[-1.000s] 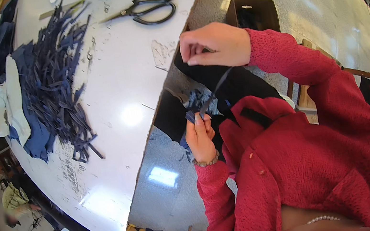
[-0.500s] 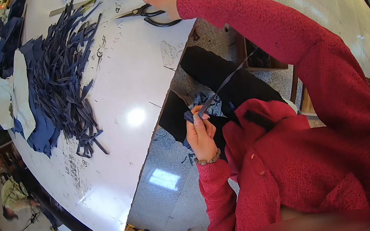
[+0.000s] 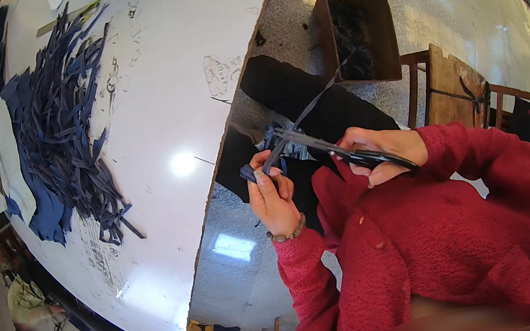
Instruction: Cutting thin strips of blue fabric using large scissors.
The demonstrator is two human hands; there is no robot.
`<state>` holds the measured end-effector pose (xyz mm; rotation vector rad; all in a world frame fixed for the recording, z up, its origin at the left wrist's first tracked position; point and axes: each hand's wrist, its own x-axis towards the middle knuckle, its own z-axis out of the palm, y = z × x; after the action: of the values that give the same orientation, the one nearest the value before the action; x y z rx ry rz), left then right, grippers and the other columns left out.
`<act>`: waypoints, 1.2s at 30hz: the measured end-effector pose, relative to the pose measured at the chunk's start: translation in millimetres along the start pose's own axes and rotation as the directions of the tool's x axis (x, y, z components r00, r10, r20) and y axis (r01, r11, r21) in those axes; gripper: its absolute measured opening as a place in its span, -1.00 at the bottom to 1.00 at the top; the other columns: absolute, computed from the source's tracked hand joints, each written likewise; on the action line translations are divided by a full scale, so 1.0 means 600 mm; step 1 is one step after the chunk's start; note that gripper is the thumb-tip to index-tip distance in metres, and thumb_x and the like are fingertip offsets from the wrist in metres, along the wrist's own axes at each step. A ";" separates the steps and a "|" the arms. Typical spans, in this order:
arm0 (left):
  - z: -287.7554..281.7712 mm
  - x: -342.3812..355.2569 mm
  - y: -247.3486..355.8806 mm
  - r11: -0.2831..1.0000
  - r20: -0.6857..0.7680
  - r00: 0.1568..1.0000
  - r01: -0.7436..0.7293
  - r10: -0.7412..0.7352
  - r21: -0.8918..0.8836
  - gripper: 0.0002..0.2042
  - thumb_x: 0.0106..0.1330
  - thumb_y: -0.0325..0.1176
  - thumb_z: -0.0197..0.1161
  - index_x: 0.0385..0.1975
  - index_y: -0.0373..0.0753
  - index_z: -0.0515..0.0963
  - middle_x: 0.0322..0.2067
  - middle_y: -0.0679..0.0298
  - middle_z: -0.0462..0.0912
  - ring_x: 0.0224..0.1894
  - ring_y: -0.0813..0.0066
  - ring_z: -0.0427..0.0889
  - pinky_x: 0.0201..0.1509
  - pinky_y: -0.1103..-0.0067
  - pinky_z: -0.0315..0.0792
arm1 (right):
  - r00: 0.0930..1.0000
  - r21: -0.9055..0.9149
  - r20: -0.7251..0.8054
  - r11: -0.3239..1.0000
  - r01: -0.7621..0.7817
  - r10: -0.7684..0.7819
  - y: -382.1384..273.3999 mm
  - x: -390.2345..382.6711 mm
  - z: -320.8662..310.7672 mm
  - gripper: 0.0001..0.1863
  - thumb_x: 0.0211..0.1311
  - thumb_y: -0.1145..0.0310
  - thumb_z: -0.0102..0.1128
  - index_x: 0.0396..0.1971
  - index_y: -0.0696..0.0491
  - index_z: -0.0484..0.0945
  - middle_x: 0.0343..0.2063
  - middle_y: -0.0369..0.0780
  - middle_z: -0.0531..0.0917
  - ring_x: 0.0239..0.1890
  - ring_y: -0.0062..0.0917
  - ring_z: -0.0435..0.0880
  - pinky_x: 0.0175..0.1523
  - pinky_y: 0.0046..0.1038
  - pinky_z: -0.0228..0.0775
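Over my lap, my left hand (image 3: 276,200) pinches a dark blue-grey fabric strip (image 3: 314,103) between thumb and fingers, with a short folded bundle showing at the fingertips. From there the strip runs up and away over my black-clad leg to a brown box (image 3: 387,42). My right hand (image 3: 391,149) is closed round the black handles of a pair of scissors (image 3: 311,139). Their blades point left, close above my left fingertips and beside the strip; whether they touch it I cannot tell.
On the white table (image 3: 174,249) to the left lies a heap of dark blue fabric strips (image 3: 67,120), beside larger fabric pieces (image 3: 41,194) and a ruler (image 3: 65,20). A wooden chair (image 3: 450,87) stands at the right. Another person (image 3: 26,300) is at the far lower left.
My right hand has picked up the scissors from the table and brought them down beside my left hand. The left hand keeps hold of the strip. The box has come into fuller view.
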<state>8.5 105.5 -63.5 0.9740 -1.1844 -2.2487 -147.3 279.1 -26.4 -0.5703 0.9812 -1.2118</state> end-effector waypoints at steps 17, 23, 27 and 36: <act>0.026 -0.013 -0.019 0.986 -0.014 0.996 -0.080 0.083 0.149 -0.70 0.41 -0.27 -0.14 -0.06 -0.35 0.35 -0.49 0.43 0.34 -0.67 0.81 0.16 -0.63 0.80 0.05 | 0.998 -0.210 0.049 0.977 -0.017 0.028 0.024 -0.003 0.014 -0.36 0.18 0.00 0.08 0.01 0.21 0.11 -0.53 -0.25 0.40 -0.52 -0.60 0.44 -0.39 -0.55 0.32; 0.037 -0.008 -0.018 0.993 0.120 0.989 -0.092 0.082 0.080 -0.58 0.39 -0.17 -0.13 0.05 -0.42 0.30 -0.57 0.48 0.30 -0.70 0.83 0.11 -0.66 0.83 -0.01 | 0.996 0.083 0.025 0.993 -0.083 0.081 0.015 -0.009 0.027 -0.39 0.23 -0.03 -0.03 0.01 0.18 0.09 -0.62 -0.31 0.33 -0.73 -0.67 0.37 -0.62 -0.60 0.28; 0.039 -0.005 -0.019 0.990 0.146 0.983 -0.124 0.114 0.064 -0.54 0.38 -0.14 -0.12 0.05 -0.45 0.30 -0.59 0.48 0.28 -0.71 0.83 0.10 -0.67 0.82 -0.03 | 0.998 0.143 0.019 0.988 -0.063 0.061 0.007 -0.013 0.031 -0.40 0.24 -0.02 -0.04 0.01 0.17 0.09 -0.63 -0.33 0.30 -0.76 -0.69 0.33 -0.66 -0.63 0.24; 0.043 -0.015 -0.026 0.973 0.120 0.973 -0.211 0.199 0.096 -0.71 0.40 -0.20 -0.14 -0.35 -0.34 0.34 -0.40 0.25 0.40 -0.68 0.75 0.18 -0.65 0.77 0.04 | 0.999 0.188 0.032 0.981 -0.046 0.041 0.003 -0.019 0.034 -0.48 0.28 0.04 -0.09 -0.01 0.16 0.10 -0.63 -0.35 0.28 -0.76 -0.72 0.30 -0.67 -0.65 0.22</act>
<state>-5.2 133.9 -62.7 0.7360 -1.3987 -2.1148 -129.5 287.7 -14.2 -0.4125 0.8402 -1.2392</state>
